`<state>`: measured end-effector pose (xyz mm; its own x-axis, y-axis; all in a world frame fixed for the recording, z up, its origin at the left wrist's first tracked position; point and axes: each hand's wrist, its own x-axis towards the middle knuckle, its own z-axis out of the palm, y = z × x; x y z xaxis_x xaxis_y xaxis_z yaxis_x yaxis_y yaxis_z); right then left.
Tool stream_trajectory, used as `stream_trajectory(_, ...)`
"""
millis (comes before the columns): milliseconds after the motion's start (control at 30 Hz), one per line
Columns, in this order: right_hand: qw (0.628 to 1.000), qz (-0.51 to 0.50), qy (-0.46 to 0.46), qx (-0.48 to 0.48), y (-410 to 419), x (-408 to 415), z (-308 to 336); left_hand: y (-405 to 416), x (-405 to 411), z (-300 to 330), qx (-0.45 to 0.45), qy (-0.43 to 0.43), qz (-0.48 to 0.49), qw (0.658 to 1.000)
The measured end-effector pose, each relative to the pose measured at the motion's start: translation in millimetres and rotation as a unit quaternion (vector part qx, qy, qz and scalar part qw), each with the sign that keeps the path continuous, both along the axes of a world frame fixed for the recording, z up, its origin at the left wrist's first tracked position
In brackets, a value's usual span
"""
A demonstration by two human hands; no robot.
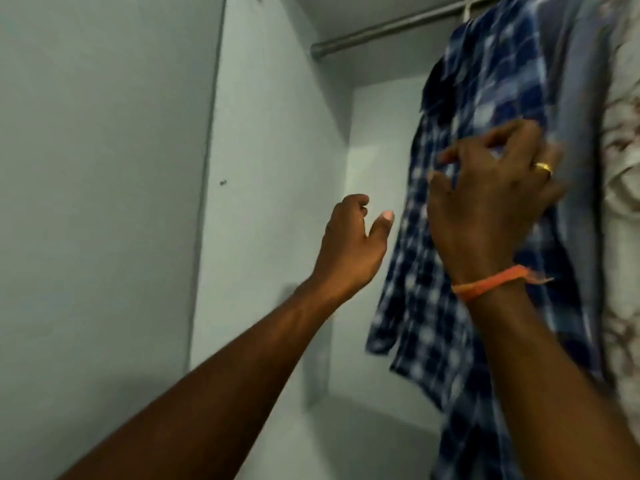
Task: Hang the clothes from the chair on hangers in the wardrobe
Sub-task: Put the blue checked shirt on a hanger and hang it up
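Checked shirt [460,265] at 3 o'clock in frame, hanging from rail [388,27] inside wardrobe [270,168], long axis vertical; hanger itself not visible. Soft thin woven cotton, blue-white squares, limp folds, blurred. Right hand [491,202] on shirt front, fingers curled, seems to pinch cloth — nearer hand. Left hand [349,247] at 9 o'clock of shirt, apart from it, loosely curled, holding nothing. Grey garment [575,109] and pale printed cloth [623,140] hang just beside at 3 o'clock. Wardrobe walls smooth, pale.
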<state>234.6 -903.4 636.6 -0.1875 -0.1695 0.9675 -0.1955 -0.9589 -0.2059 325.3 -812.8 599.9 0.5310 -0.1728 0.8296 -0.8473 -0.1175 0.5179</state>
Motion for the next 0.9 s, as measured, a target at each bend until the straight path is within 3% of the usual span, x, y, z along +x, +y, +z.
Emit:
stream_trajectory(100, 0.987, 0.144, 0.061, 0.046, 59.8, 0.2, -63.1, 81.2, -22.8, -55.0, 0.003, 0.02, 0.099, 0.995)
stream_trajectory(200, 0.95, 0.281, 0.101, 0.093, 132.7, -4.2, -117.6, 174.7, -60.6, -98.9, 0.015, -0.006, 0.211, 0.977)
stream_trajectory(333, 0.844, 0.504, 0.108, 0.152, 245.1, -32.8, -172.9, 285.3, -138.1, -136.1, 0.046, -0.053, 0.298, 0.952)
stream_trajectory(433, 0.718, 0.656, 0.099, 0.212, 340.0, -73.8, -199.6, 355.5, -210.7, -149.2, 0.076, -0.167, 0.28, 0.942)
stream_trajectory(533, 0.684, 0.684, 0.031, 0.25, 400.8, -105.8, -211.3, 406.4, -259.0, -150.3, 0.006, -0.209, 0.269, 0.94)
stream_trajectory(633, 0.67, 0.692, 0.019, 0.268, 500.4, -136.6, -225.4, 515.8, -279.3, -163.1, -0.066, -0.126, 0.32, 0.937)
stream_trajectory(767, 0.65, 0.7, 0.161, 0.249, 626.3, -155.8, -245.5, 648.4, -289.7, -200.4, -0.105, 0.036, 0.387, 0.915)
stream_trajectory(900, 0.618, 0.705, 0.214, 0.275, 734.3, -155.4, -259.9, 759.8, -305.4, -226.5, -0.126, 0.109, 0.428, 0.888)
